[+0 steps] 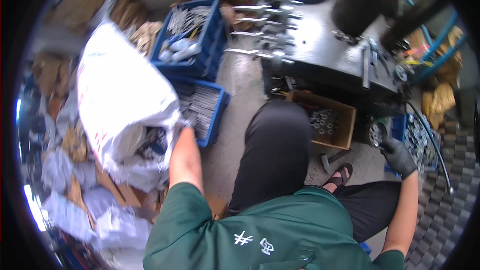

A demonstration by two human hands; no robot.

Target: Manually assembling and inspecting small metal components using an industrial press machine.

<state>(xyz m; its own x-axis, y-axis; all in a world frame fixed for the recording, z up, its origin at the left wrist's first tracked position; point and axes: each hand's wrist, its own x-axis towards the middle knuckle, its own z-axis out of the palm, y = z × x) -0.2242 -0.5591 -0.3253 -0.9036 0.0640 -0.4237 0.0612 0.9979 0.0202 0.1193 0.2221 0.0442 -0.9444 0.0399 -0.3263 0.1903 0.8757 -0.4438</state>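
Observation:
My left hand [185, 123] is at the side of a large white woven sack [125, 85], where the plastic bunches up around it; most of its fingers are hidden. The sack's mouth faces me, with small dark and metallic pieces [154, 142] inside, too blurred to name. On the right, my right hand [398, 155], in a dark glove, closes its fingertips on the edge of a round, shiny metal piece [375, 134]. Beside that hand sits a blue bin [398, 129] of metal rings [417, 137].
Two blue crates [212, 57] of metal parts stand beyond the sack. A black workbench [325, 55] bears tools and a rack of metal bars [270, 25]. Under it is a cardboard box [345, 125] of ring-shaped parts. Crumpled plastic bags [117, 225] lie at left.

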